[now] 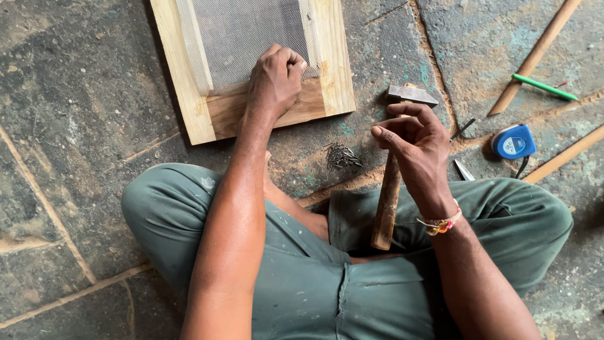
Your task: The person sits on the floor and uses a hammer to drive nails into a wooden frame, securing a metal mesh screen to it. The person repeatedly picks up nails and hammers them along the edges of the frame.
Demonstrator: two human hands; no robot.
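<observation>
Mesh [242, 38] lies across the wooden frame [327, 75] on the stone floor, pinned at its lower edge by the left hand [275, 79], fingers curled tight. Right hand [412, 141] pinches something small, perhaps a nail; hammer [393, 182] rests beneath it. Nails [343, 156] wait nearby; fastening looks barely begun.

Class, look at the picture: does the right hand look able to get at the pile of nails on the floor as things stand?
Probably yes. The right hand hovers just beside the pile of nails, with bare floor between; only the hammer lies under it, and the fingers look free.
</observation>
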